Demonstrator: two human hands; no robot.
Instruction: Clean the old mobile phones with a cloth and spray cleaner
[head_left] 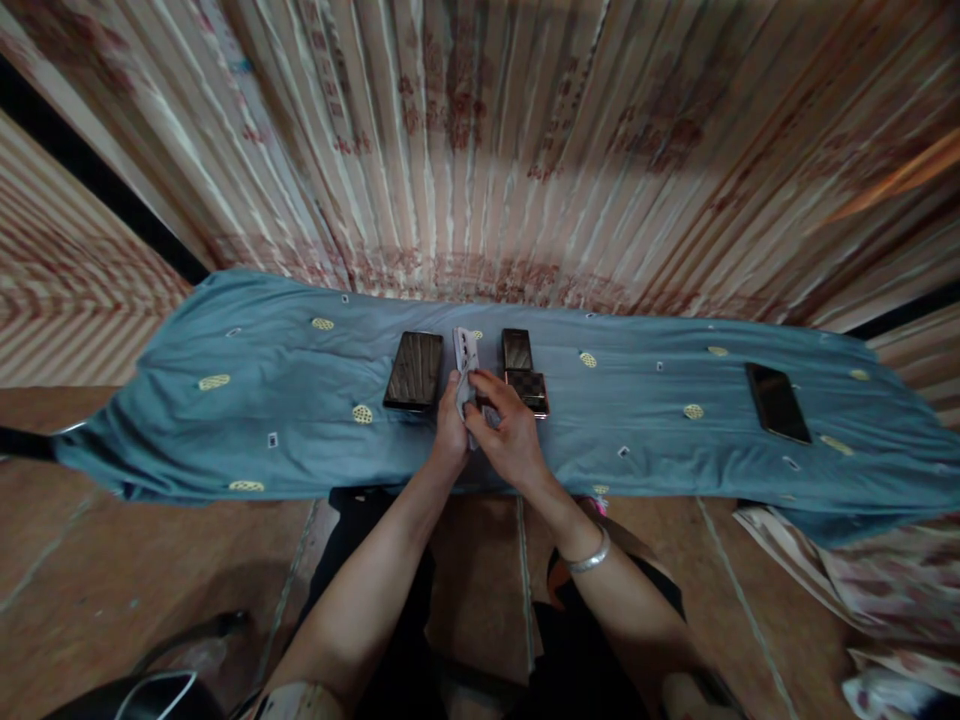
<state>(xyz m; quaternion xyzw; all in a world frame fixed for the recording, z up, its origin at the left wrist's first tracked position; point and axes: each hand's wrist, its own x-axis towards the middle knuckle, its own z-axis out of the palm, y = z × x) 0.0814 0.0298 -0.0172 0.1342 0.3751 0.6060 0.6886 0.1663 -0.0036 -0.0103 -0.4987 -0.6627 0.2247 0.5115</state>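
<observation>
My left hand (451, 420) is closed around the lower part of a white folded paper (466, 348) with dark print, held above the blue cloth. My right hand (510, 425) grips the same paper from the right, with thumb and fingers pinched on its near end. My fingers cover much of the paper, so its full shape is hidden. Just left of my left hand lies a dark, glossy flat rectangular object (414, 370). Beyond my right hand are a small dark box (516, 348) and a dark checkered case (531, 392) with a shiny edge, touching or nearly touching each other.
A blue cloth (645, 445) with yellow pineapple prints covers the long narrow table. Toward its right end lies a black phone (778, 402). A patterned curtain (465, 150) hangs directly behind the table. Below are a tiled floor (480, 590) and, at lower left, a dark chair-like object (187, 650).
</observation>
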